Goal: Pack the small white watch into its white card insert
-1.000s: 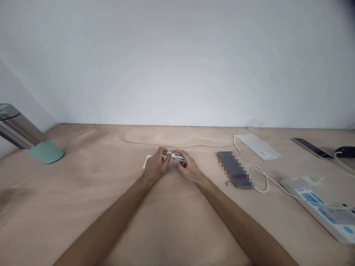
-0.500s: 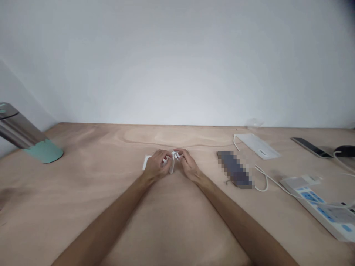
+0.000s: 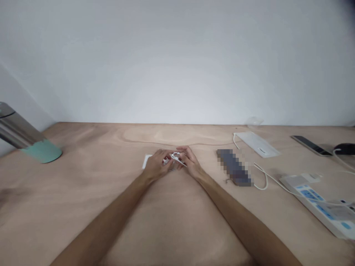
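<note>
The left hand point(image 3: 156, 165) and the right hand point(image 3: 190, 161) are close together, and both pinch a thin white cord point(image 3: 176, 157) just above the wooden table point(image 3: 83, 192). A small white card point(image 3: 144, 162) lies just under the left hand. Off to the right are a blurred dark block point(image 3: 234, 168), a white power strip point(image 3: 313, 203) and a black phone point(image 3: 310, 145). A steel bottle point(image 3: 19, 135) with a green bottom sits far to the left.
</note>
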A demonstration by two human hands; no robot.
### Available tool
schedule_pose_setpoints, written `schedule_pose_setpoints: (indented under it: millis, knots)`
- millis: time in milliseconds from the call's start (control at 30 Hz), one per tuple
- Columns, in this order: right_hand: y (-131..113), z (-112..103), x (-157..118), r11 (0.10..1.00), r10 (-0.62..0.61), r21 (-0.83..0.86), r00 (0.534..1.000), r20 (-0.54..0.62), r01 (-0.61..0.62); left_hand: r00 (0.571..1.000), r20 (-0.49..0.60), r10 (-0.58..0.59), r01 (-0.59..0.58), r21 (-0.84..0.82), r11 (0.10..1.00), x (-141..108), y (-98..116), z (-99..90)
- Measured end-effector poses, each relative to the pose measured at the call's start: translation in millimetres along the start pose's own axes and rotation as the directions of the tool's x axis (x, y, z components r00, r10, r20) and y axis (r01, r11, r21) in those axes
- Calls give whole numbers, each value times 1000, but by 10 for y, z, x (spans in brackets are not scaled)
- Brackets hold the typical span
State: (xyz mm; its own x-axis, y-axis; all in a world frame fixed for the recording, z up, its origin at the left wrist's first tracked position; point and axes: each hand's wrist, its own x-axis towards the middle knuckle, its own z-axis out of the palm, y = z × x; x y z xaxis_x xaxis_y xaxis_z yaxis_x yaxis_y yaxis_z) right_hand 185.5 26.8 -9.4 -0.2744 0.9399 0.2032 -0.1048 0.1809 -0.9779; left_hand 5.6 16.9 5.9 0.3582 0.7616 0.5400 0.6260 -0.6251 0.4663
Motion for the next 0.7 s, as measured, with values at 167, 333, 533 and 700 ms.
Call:
schedule_pose_setpoints:
  millis: [167,333,533,700]
  knots:
    - [-43,34,-10,997,42,-58,999,19,-41,999,-30,-20,21,28,999,12,-4,19]
    - [-82,76,-2,993,43,-111,999,-17,-45,990,-49,-131,132,22,991,26,-5,27]
    - [-28,48,52,986,129,-92,987,-101,-138,980,-16,-200,201,61,978,26,11,22]
    - [-5,16,64,986,160,-42,985,-64,-163,972,-6,-235,235,32,971,34,26,18]
